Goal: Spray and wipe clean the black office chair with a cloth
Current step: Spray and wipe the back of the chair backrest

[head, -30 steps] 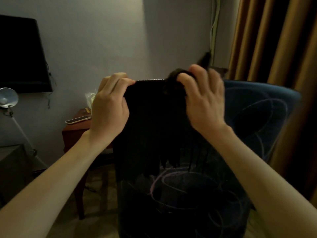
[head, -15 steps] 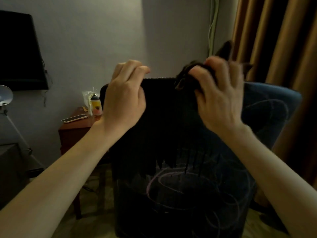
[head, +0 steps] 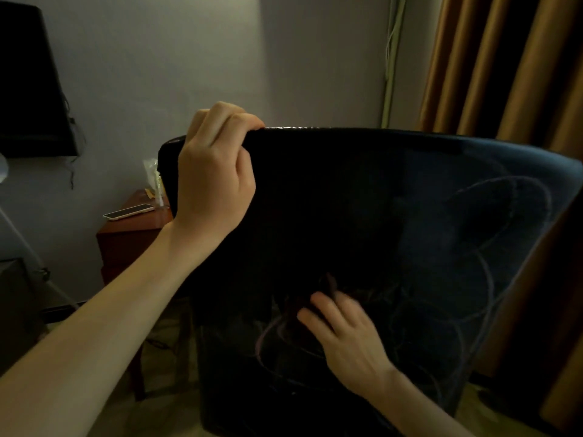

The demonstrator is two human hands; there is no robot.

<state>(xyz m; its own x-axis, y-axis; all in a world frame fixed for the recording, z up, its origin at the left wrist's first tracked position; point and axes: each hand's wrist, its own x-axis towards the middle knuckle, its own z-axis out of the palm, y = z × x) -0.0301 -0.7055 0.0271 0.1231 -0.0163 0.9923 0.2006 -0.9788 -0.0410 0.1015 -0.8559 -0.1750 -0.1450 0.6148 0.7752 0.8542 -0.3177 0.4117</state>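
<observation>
- Head view showed the black office chair (head: 394, 216) from behind, its tall back filling the middle and right of the frame, with the person standing close to it.
- The left hand (head: 217, 178) gripped the top edge of the back near its left corner, fingers curled over the rim. I judge this was to steady the chair so it would not turn or roll under the wiping.
- The right hand (head: 347, 339) lay low on the rear of the back, fingers fairly straight and pressed against the surface. A dark cloth (head: 328, 283) seemed to poke out at the fingertips, which fits a wiping stroke.
- Faint curved streaks ran across the back, probably wiping or spray marks, though the dim light left that unsure.
- The cloth was black on black and the right hand was blurred, so I could not tell the cloth's outline or whether the thumb pinched it.
- The seat, arms and base of the chair were hidden behind the back or cut off below.
- On the side table (head: 126, 234) to the left lay a phone (head: 129, 211). Beside it a pale packet or bottle (head: 153, 178) was half hidden by the chair's edge, so I could not say whether it was the spray.
</observation>
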